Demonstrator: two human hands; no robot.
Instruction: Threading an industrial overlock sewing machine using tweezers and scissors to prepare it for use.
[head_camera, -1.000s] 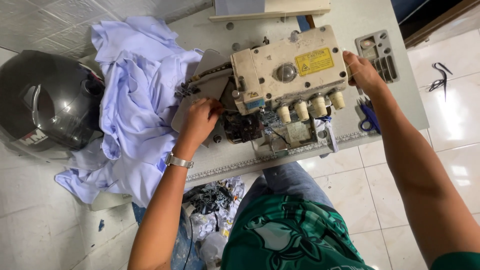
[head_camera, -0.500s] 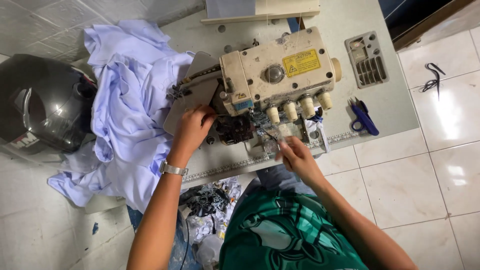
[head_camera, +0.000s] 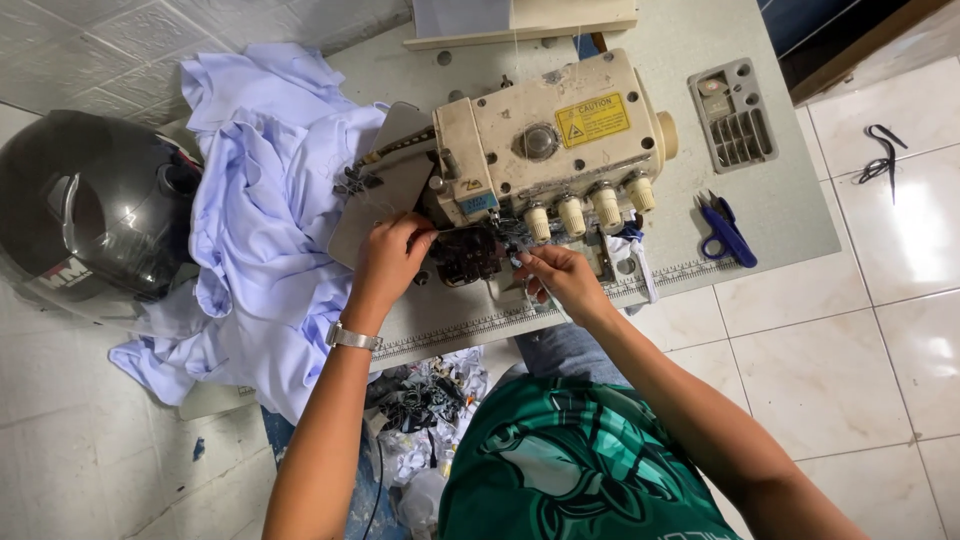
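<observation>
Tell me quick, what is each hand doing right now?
Left hand: fingers curled at the front of the sewing machine; what they pinch cannot be told.
Right hand: fingers pinched under the machine's knobs; a hold cannot be told.

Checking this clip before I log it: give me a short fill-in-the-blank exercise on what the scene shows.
1. Both hands, left hand and right hand, work at the front of the cream-coloured sewing ____.
2. The pile of cloth left of it is light ____.
3. The snips on the table have ____ handles.
4. The helmet sits at the far ____ of the picture.

Missing words: machine; blue; blue; left
</observation>
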